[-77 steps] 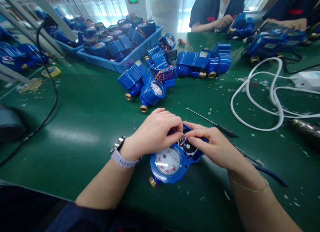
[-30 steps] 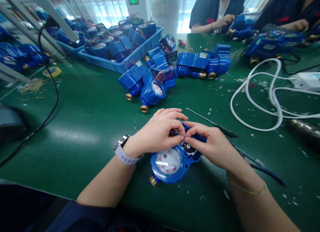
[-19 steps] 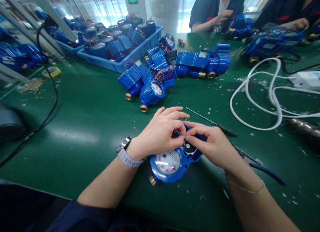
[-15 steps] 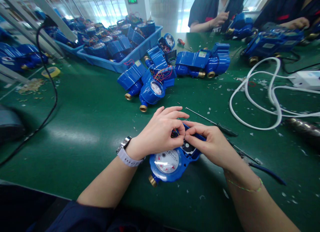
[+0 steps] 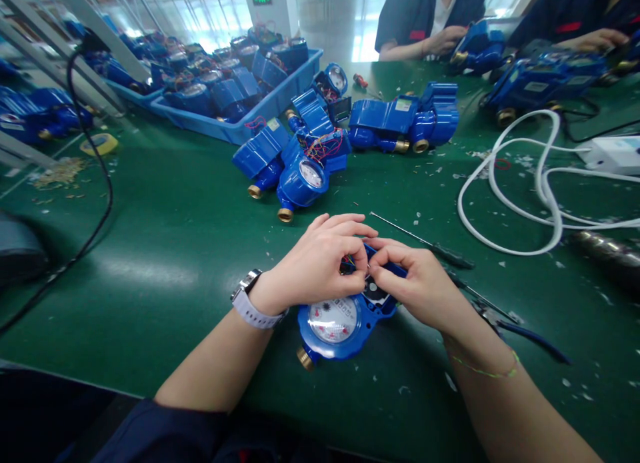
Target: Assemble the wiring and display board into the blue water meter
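Note:
A blue water meter (image 5: 331, 323) lies on the green table in front of me, its round dial facing up and its brass end pointing toward me. Its housing behind the dial is uncovered, with thin coloured wires (image 5: 349, 263) inside. Over that housing, my left hand (image 5: 325, 260) pinches the wires between thumb and index finger, the other fingers stretched out. My right hand (image 5: 410, 280) is closed in a pinch at the same spot, its fingertips meeting those of the left. A fine wire end seems to lie between the fingertips; the fingers hide most of it.
Beyond my hands stand several blue water meters (image 5: 303, 181) and a blue crate (image 5: 235, 131) full of them. To the right lie a screwdriver (image 5: 453, 256), blue-handled pliers (image 5: 537, 340) and a looped white cable (image 5: 463, 210). Two people work across the table. A black cable (image 5: 107, 183) hangs at left.
My right fingers have tightened and shifted slightly at the wires. Across the table, a person's hand has lowered to a blue meter. The whole view has shifted slightly.

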### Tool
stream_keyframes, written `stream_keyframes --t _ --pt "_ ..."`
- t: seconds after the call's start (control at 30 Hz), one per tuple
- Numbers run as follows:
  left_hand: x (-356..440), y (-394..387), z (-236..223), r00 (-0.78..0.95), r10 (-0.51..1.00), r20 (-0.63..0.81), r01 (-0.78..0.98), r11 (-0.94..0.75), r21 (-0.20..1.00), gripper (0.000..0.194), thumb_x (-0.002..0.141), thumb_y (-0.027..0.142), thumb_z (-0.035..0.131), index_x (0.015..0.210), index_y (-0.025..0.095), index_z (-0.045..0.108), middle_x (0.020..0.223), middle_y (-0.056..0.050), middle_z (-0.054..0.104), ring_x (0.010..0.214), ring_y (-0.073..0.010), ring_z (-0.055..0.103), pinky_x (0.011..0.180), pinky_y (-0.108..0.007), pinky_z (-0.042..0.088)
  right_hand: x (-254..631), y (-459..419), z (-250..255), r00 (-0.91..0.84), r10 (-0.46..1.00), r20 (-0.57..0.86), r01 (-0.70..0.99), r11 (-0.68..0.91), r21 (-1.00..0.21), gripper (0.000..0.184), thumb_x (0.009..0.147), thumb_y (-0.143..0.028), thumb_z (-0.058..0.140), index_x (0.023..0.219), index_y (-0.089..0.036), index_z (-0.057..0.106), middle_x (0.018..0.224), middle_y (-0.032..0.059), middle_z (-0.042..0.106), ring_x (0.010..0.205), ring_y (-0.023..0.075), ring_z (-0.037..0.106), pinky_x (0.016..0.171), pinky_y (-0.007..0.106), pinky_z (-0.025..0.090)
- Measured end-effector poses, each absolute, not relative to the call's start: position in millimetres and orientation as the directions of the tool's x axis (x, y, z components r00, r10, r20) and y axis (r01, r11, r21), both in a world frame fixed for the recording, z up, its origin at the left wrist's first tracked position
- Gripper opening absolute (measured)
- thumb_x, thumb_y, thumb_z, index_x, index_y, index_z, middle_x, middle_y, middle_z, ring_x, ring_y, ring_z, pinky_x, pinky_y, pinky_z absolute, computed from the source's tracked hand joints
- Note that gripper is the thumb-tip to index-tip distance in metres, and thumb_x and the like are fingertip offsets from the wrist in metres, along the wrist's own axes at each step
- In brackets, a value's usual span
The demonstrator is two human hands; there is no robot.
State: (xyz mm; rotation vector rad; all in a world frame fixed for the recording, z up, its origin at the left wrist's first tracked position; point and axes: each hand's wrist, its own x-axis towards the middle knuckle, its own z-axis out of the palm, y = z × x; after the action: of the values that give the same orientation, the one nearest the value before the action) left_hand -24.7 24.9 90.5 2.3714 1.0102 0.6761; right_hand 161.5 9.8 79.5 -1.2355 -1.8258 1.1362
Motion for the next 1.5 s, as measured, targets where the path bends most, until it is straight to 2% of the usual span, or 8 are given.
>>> stream_keyframes --t 0.3,0.5,0.73,0.9,1.03,1.13,1.37,1.5 --pt "-39.2 30.2 94.5 0.647 0.729 0.225 0.499 -0.627 0.598 0.007 0.074 0.015 0.062 0.069 0.021 0.064 0.124 -0.003 0.066 0.134 -0.0270 0.046 0.110 -0.051 0.035 164.3 9.4 78.7 -0.348 0.937 -0.001 0.426 0.157 -0.891 0.014 0.074 -0.027 0.055 0.065 -0.022 0.064 0.115 0.0097 0.069 0.123 0.0296 0.054 0.097 0.042 0.041" --pt "-46.4 32.0 97.6 0.682 0.714 0.159 0.498 -0.611 0.615 0.007 0.073 0.014 0.062 0.070 0.020 0.063 0.124 -0.004 0.065 0.133 -0.0275 0.046 0.110 -0.049 0.036 165.1 10.2 83.6 -0.374 0.927 -0.013 0.448 0.169 -0.878 0.017 0.077 -0.030 0.055 0.064 -0.022 0.063 0.111 0.0101 0.070 0.121 0.0295 0.056 0.098 0.043 0.042" --pt "-44.3 32.2 95.1 0.661 0.720 0.212 0.478 -0.622 0.621 0.006 0.075 0.015 0.061 0.073 0.020 0.064 0.119 -0.005 0.067 0.128 -0.0254 0.051 0.107 -0.044 0.040 165.0 9.8 83.7 -0.426 0.905 -0.025 0.440 0.183 -0.879 0.016 0.078 -0.036 0.066 0.082 -0.023 0.074 0.128 0.0103 0.063 0.130 0.0304 0.048 0.105 0.044 0.037" --pt "-44.1 32.5 94.1 0.673 0.708 0.213 0.465 -0.630 0.623 0.007 0.075 0.014 0.061 0.072 0.020 0.063 0.120 -0.005 0.066 0.129 -0.0250 0.051 0.108 -0.044 0.040 163.9 8.2 82.8 -0.428 0.904 -0.016 0.449 0.197 -0.872 0.020 0.083 -0.033 0.060 0.071 -0.022 0.071 0.127 0.0101 0.063 0.128 0.0297 0.050 0.103 0.044 0.038" --pt "-48.5 33.2 96.3 0.679 0.714 0.173 0.497 -0.620 0.607 0.007 0.073 0.013 0.061 0.071 0.019 0.063 0.122 -0.005 0.066 0.129 -0.0259 0.050 0.108 -0.045 0.039 165.2 7.8 84.4 -0.445 0.895 -0.026 0.480 0.214 -0.851 0.021 0.083 -0.031 0.058 0.065 -0.022 0.064 0.117 0.0100 0.067 0.128 0.0289 0.049 0.101 0.043 0.040" --pt "-51.9 33.2 98.9 0.675 0.721 0.157 0.513 -0.612 0.602 0.007 0.074 0.013 0.062 0.070 0.019 0.063 0.122 -0.005 0.065 0.128 -0.0256 0.051 0.108 -0.045 0.039 166.1 7.9 84.3 -0.448 0.893 -0.027 0.481 0.215 -0.850 0.020 0.082 -0.031 0.058 0.064 -0.022 0.062 0.118 0.0096 0.067 0.128 0.0283 0.049 0.100 0.043 0.041" --pt "-50.5 32.4 100.8 0.710 0.691 0.136 0.493 -0.625 0.605 0.018 0.083 0.021 0.063 0.099 0.024 0.071 0.131 -0.005 0.060 0.124 -0.0232 0.055 0.109 -0.042 0.039 168.8 9.3 83.1 -0.467 0.884 0.010 0.466 0.256 -0.847 0.018 0.085 -0.030 0.054 0.079 -0.023 0.069 0.119 0.0099 0.068 0.131 0.0264 0.047 0.104 0.044 0.039" --pt "-46.8 33.5 96.8 0.703 0.698 0.139 0.486 -0.614 0.622 0.014 0.085 0.025 0.065 0.096 0.025 0.073 0.127 -0.005 0.062 0.116 -0.0216 0.059 0.103 -0.038 0.044 170.8 10.0 83.2 -0.479 0.878 0.007 0.478 0.267 -0.836 0.017 0.084 -0.027 0.054 0.082 -0.022 0.070 0.124 0.0096 0.066 0.133 0.0271 0.045 0.106 0.045 0.039"
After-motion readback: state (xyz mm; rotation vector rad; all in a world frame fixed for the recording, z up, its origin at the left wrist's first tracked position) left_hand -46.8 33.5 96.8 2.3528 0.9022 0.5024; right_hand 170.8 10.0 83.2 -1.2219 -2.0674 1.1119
